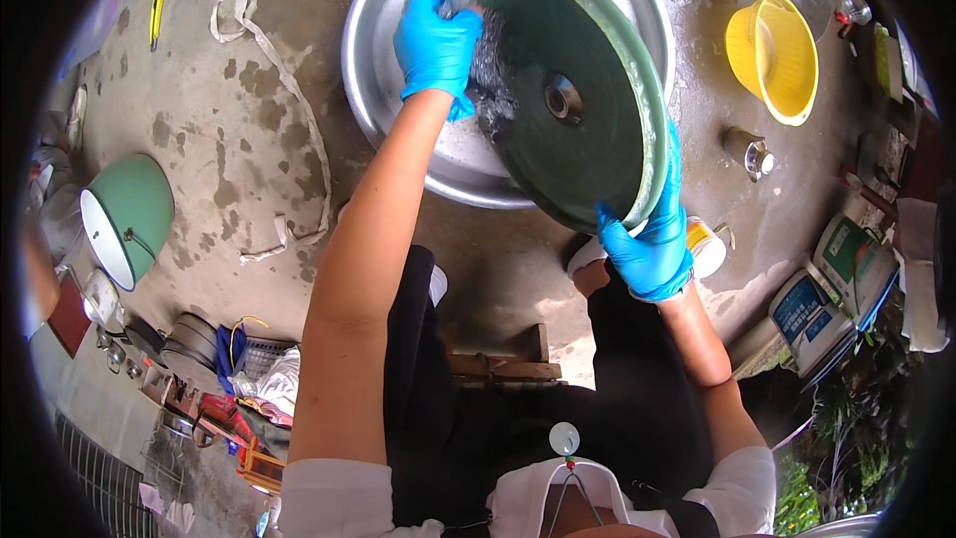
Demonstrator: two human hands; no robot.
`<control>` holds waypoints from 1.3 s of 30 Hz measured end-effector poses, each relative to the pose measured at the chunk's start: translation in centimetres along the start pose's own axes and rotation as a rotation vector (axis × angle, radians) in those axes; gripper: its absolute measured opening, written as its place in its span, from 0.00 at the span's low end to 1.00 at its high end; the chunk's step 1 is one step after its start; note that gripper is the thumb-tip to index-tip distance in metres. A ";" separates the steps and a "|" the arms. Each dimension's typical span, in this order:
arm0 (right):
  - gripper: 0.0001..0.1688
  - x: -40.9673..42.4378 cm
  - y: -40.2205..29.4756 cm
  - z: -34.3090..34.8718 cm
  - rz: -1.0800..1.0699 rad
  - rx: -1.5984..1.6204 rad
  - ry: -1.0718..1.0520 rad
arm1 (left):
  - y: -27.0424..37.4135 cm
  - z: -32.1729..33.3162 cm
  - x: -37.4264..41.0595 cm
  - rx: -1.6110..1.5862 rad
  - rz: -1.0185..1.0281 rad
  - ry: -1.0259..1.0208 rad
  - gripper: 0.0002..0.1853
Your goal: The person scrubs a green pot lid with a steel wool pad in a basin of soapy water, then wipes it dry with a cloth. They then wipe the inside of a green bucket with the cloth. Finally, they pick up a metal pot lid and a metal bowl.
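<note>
A large round dark-green lid [590, 149] with a knob-like fitting at its centre is tilted over a wide metal basin [366, 82]. My right hand [653, 246], in a blue glove, grips the lid's lower right rim, thumb on the near face. At the upper left of the lid, my left hand [437, 45], also gloved in blue, is closed around a dark grey scrubber [463, 0], blurred and possibly steel wool. Grey, wet-looking streaks [493, 67] run down the lid beside that hand. Whitish suds or residue line the lid's rim.
Right of the basin are a yellow plastic basket [773, 60], a small metal container [750, 153] and a white tub [706, 246]. At left lie a yellow utility knife [157, 17], a cloth strap [299, 97] and a green pot [131, 213]. A low wooden stool [500, 368] is beneath me.
</note>
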State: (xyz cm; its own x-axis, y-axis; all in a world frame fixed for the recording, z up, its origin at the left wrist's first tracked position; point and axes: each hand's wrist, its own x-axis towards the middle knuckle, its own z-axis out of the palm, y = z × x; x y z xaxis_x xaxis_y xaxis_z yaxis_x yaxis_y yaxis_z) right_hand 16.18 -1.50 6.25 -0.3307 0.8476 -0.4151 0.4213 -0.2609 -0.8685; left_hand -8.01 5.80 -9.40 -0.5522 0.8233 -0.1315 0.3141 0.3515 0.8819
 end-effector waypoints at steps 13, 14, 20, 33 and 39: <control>0.48 0.4 -1.2 -0.3 -0.057 -0.273 0.017 | 10.2 -0.5 -4.3 -0.129 0.544 -0.151 0.11; 0.48 0.6 -1.1 -0.3 -0.050 -0.231 0.032 | 11.3 -0.6 -5.2 -0.052 0.710 -0.067 0.10; 0.47 1.4 -1.1 -0.6 -0.143 -0.262 0.020 | 11.1 0.0 -4.9 -0.192 0.568 -0.254 0.08; 0.45 1.3 -1.0 -0.8 -0.121 -0.184 0.006 | 10.9 -0.6 -4.0 0.021 0.639 -0.067 0.08; 0.46 0.4 -0.9 -0.6 -0.105 -0.215 0.026 | 2.9 1.3 -0.7 -0.091 -0.018 -0.013 0.13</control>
State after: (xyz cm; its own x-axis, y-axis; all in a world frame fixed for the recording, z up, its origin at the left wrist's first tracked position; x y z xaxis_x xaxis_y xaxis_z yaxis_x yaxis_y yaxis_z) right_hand 16.21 -0.65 6.99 -0.3611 0.8774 -0.3160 0.5568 -0.0690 -0.8278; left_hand -5.69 6.80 -7.31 -0.5467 0.8232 -0.1534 0.2319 0.3249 0.9169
